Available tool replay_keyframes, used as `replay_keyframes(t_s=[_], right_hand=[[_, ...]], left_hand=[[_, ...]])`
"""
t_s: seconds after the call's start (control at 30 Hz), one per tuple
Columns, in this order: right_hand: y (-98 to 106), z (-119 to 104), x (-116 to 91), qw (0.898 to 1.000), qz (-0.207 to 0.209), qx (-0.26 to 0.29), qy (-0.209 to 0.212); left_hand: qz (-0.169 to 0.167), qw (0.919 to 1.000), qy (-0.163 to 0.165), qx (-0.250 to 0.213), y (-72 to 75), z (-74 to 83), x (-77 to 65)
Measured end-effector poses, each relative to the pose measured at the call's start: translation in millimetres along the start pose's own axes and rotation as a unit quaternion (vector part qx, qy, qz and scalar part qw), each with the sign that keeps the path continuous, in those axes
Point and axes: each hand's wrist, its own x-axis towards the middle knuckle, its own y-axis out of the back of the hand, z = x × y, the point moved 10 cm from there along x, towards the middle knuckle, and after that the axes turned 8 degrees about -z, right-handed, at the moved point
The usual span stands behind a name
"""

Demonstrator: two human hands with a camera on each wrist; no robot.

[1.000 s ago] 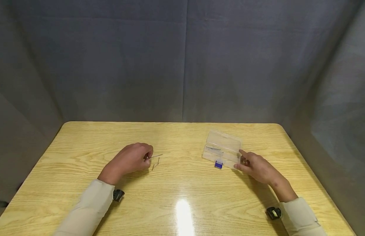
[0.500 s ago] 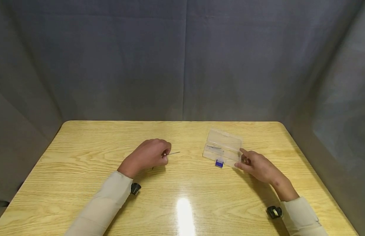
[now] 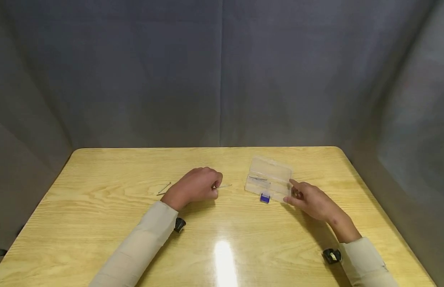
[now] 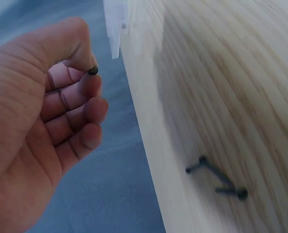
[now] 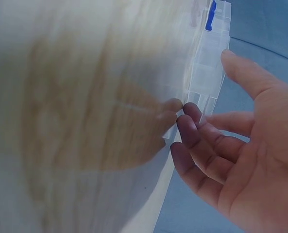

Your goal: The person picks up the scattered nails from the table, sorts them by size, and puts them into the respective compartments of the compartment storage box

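Between thumb and forefinger my left hand (image 3: 197,185) pinches a nail (image 3: 224,186), which points right toward the box. In the left wrist view the nail's dark head (image 4: 93,71) shows at the fingertips. A clear plastic box (image 3: 270,169) lies on the table with its lid folded back. Several nails (image 3: 259,179) rest in its left part. My right hand (image 3: 311,201) holds the box's right end, thumb on the near edge and forefinger at the far side; the other fingers (image 5: 194,138) are bent beside it. Loose nails (image 4: 217,173) lie on the table behind my left hand.
The wooden table (image 3: 222,223) has rounded far corners and a bright glare spot near the front. A blue latch (image 3: 265,197) sticks out from the box's near edge. Dark grey cloth (image 3: 154,79) hangs behind and at both sides.
My left hand has moved right with the nail, closer to the box, uncovering the loose nails to its left. The right hand keeps its hold on the box.
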Motion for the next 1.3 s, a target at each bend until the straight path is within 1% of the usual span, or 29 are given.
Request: replay_keyframes(t_s=[0.17, 0.37, 0.47, 0.6, 0.73, 0.83, 0.93, 1.1, 1.2, 1.3], right_hand=[[-1, 1, 2, 1.000, -0.003, -0.002, -0.005], [1, 0, 2, 1.000, 0.002, -0.004, 0.001], [2, 0, 3, 1.000, -0.002, -0.003, -0.002], [5, -2, 5, 1.000, 0.006, -0.014, -0.003], [3, -2, 4, 1.000, 0.001, -0.014, 0.000], [1, -1, 2, 1.000, -0.003, -0.014, 0.000], [2, 1, 0, 1.000, -0.001, -0.015, -0.002], [5, 2, 0, 1.000, -0.003, -0.018, -0.004], [7, 2, 1, 1.000, 0.001, -0.020, -0.005], [8, -1, 0, 1.000, 0.005, -0.015, 0.000]], left_hand=[[-0.013, 0.9999, -0.004, -0.001, -3.4, 5.1, 12.1], [-0.017, 0.9997, -0.009, -0.013, -4.6, 9.9, 24.1], [-0.022, 0.9995, -0.012, -0.017, -4.6, 11.3, 28.7], [-0.021, 0.9993, -0.013, -0.027, -3.5, 12.2, 33.6], [-0.032, 0.9987, -0.004, -0.040, -8.2, 12.0, 38.5], [-0.042, 0.9977, -0.006, -0.052, -13.8, 14.6, 43.4], [-0.037, 0.9976, -0.005, -0.058, -15.4, 17.8, 48.9], [-0.024, 0.9979, 0.015, -0.058, -14.3, 18.7, 58.5], [-0.025, 0.9980, 0.021, -0.054, -14.2, 19.1, 65.2], [-0.026, 0.9982, 0.019, -0.050, -13.6, 21.0, 71.4]])
